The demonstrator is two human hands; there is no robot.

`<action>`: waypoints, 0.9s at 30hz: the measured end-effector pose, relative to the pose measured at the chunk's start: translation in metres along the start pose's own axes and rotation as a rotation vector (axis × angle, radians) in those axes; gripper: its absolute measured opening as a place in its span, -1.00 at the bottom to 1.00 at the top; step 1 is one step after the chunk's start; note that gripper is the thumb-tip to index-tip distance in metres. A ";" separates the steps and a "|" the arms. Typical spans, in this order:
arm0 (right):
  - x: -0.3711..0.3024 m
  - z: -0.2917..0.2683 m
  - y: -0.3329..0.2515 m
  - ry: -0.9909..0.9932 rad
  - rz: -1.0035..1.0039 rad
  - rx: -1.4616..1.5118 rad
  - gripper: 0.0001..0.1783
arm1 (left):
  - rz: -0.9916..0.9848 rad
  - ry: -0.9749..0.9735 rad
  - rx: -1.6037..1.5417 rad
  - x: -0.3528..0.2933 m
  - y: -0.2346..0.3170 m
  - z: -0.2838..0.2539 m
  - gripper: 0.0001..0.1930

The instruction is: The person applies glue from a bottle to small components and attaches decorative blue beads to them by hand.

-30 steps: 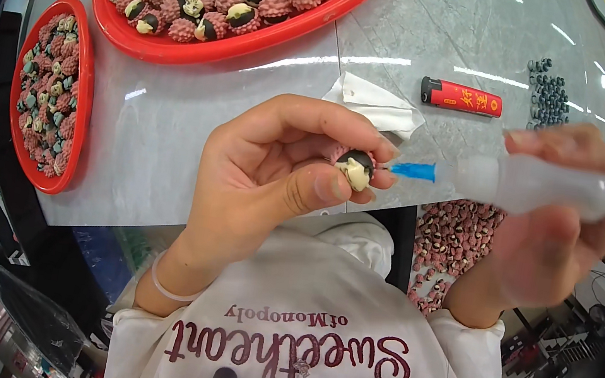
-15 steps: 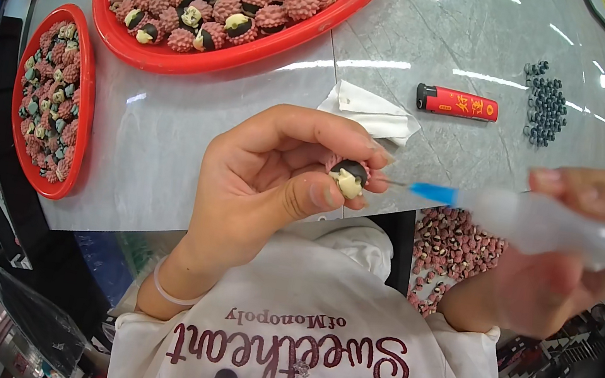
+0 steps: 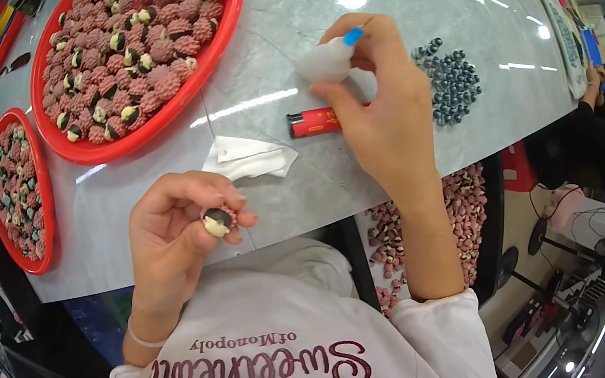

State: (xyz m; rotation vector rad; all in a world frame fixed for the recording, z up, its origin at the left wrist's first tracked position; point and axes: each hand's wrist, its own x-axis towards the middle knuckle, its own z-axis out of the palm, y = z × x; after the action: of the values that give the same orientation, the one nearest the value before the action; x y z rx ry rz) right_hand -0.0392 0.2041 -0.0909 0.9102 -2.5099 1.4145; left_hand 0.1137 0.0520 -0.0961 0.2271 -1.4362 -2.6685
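Observation:
My left hand [image 3: 175, 229] is closed in a pinch on a small figurine [image 3: 217, 223], pink and ridged behind with a dark cap and cream front. It is held up just off the table's near edge. My right hand [image 3: 392, 112] reaches over the table, gripping a translucent white squeeze bottle [image 3: 325, 61] whose blue needle tip [image 3: 353, 36] points upward. Just under that hand lies a red lighter [image 3: 312, 123] with a black end, partly hidden by the fingers. Small dark shiny beads [image 3: 455, 87] are grouped to the right of the hand.
A folded white tissue [image 3: 264, 160] lies beyond my left hand. On the left stand a large red tray [image 3: 216, 59] and a smaller red tray [image 3: 44, 240], both full of pink figurines. More pieces [image 3: 462, 221] fill a container below the table edge. Another person [image 3: 592, 134] sits far right.
My right hand has drawn the needle bottle away from the figurine and moved far over the table by the lighter, tip now upward. My left hand still holds the figurine. The view has shifted.

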 end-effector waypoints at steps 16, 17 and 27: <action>0.034 -0.085 0.053 -0.013 -0.005 -0.426 -0.87 | -0.074 0.003 0.028 0.000 0.007 0.005 -0.69; 0.029 -0.086 0.039 0.048 0.093 -0.130 -0.85 | -0.056 -0.013 -0.001 0.000 0.006 0.003 -0.70; -0.037 -0.028 -0.036 -0.344 0.291 1.084 -0.78 | -0.002 -0.069 -0.161 0.002 0.007 0.012 -0.69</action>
State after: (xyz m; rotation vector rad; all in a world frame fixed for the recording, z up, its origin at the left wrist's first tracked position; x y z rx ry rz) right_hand 0.0055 0.2296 -0.0630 0.9585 -1.9805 3.0444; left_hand 0.1093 0.0574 -0.0839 0.1243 -1.2296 -2.8011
